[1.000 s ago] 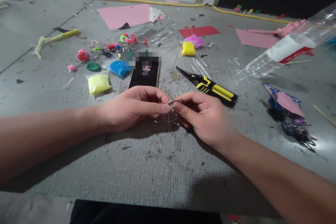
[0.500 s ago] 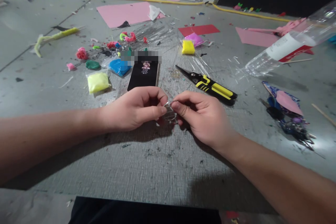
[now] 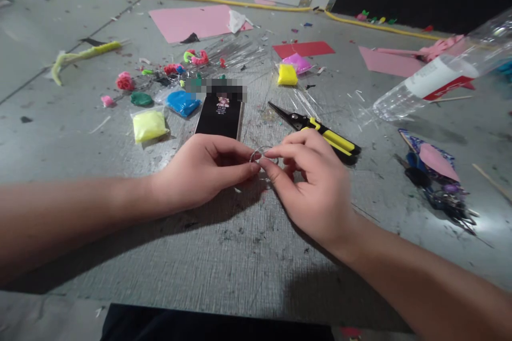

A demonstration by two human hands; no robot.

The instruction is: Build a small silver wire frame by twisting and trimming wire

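My left hand (image 3: 202,170) and my right hand (image 3: 312,186) meet above the grey floor. Both pinch a small loop of thin silver wire (image 3: 258,153) between thumb and fingertips. The left fingers are curled round one side of the loop, the right thumb and forefinger grip the other side, with the remaining right fingers lifted. A black phone (image 3: 220,113) with a lit screen lies just beyond the hands. Yellow-and-black pliers (image 3: 320,133) lie shut on the floor beside my right hand.
Bags of coloured clay lie around: yellow (image 3: 149,126), blue (image 3: 182,102), green (image 3: 141,99), another yellow (image 3: 287,74). A clear plastic bottle (image 3: 436,77) lies at the right. Pink paper sheets (image 3: 192,21), clear wire strands and a dark pile of scraps (image 3: 436,170) lie scattered about.
My right hand has turned and risen a little, its outer fingers now lifted. The wire loop sits higher between the fingertips. The left hand has barely moved.
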